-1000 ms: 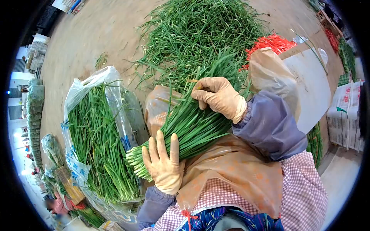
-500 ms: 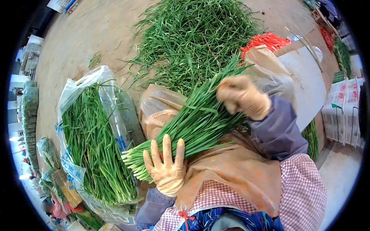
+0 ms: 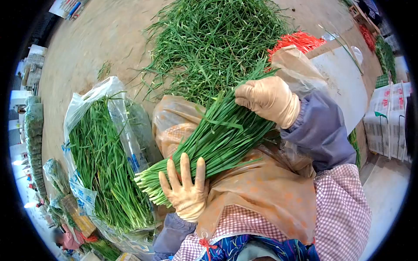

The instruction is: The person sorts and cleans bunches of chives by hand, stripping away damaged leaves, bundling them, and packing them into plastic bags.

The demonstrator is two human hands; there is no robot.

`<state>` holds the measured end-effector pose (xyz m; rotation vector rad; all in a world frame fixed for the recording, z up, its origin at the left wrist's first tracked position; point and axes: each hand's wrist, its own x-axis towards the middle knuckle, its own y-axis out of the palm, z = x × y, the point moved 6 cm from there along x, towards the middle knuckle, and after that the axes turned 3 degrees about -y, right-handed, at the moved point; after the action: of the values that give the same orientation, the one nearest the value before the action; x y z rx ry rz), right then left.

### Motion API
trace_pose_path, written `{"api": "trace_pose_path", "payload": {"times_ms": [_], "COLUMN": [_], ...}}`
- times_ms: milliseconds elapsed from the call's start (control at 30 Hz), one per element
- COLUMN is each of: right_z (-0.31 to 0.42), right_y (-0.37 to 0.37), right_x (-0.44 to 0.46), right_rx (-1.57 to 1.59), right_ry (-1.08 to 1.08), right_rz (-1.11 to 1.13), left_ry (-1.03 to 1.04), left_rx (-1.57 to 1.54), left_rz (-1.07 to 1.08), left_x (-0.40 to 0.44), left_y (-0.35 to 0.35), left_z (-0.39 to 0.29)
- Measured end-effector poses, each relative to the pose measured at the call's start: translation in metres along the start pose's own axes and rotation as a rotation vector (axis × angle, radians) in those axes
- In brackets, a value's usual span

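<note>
A thick bunch of garlic chives lies slantwise across my lap, pale cut ends at lower left and green leaf tips toward upper right. My left hand, in a pale rubber glove, rests on the bunch near its cut ends with fingers spread. Over the leafy part is my right hand, also gloved, with its fingers pinched together against the leaves. Whatever its fingertips hold is hidden. A red tie just shows beside the bunch near my left fingers. Beneath lies a translucent brownish plastic apron.
To the left, an open plastic bag holds more chives. Loose green leaves form a heap on the floor ahead. Red ties lie beside a white board. White crates stand at right; another person is at far lower left.
My right hand has moved slightly left over the leaves, and its fingers have closed into a pinch. My left hand remains spread on the bunch. The view has shifted slightly.
</note>
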<state>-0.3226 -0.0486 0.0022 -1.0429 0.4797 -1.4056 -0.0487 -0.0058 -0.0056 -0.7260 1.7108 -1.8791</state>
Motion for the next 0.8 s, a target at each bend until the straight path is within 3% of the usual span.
{"api": "trace_pose_path", "payload": {"times_ms": [33, 133, 233, 333, 367, 433, 467, 567, 667, 700, 800], "right_z": [0.0, -0.001, -0.04, -0.011, 0.003, 0.038, 0.044, 0.04, 0.016, 0.006, -0.019], "right_y": [0.006, -0.008, -0.03, -0.03, -0.021, -0.01, 0.001, 0.033, 0.013, 0.005, -0.025], "right_x": [0.001, -0.004, -0.014, -0.021, -0.021, -0.014, -0.016, -0.028, -0.042, -0.051, -0.066], "right_rx": [-0.039, 0.265, 0.508, 0.643, 0.601, 0.215, 0.181, 0.053, 0.451, 0.688, 0.973], "right_ry": [-0.019, 0.058, 0.549, 0.514, 0.404, 0.305, 0.254, 0.168, 0.355, 0.64, 0.775], "right_rz": [0.046, -0.315, -0.47, -0.253, -0.099, 0.147, 0.124, 0.032, -0.299, -0.285, -0.562], "left_ry": [-0.005, -0.018, -0.011, -0.023, -0.023, -0.018, -0.014, -0.006, -0.011, -0.012, -0.035], "left_rx": [-0.01, -0.027, -0.031, -0.025, -0.02, -0.012, -0.008, -0.006, 0.009, 0.017, -0.038], "left_rz": [0.007, 0.015, -0.008, 0.003, 0.012, 0.011, -0.001, -0.001, -0.019, -0.031, -0.033], "left_x": [0.0, 0.0, 0.004, 0.005, 0.006, 0.006, 0.005, 0.003, -0.003, -0.004, -0.002], "left_y": [-0.001, -0.002, -0.003, -0.003, -0.004, -0.003, -0.003, -0.004, -0.002, -0.002, -0.005], "left_z": [0.0, 0.001, 0.003, 0.002, 0.002, 0.0, 0.0, 0.0, 0.001, 0.001, -0.001]}}
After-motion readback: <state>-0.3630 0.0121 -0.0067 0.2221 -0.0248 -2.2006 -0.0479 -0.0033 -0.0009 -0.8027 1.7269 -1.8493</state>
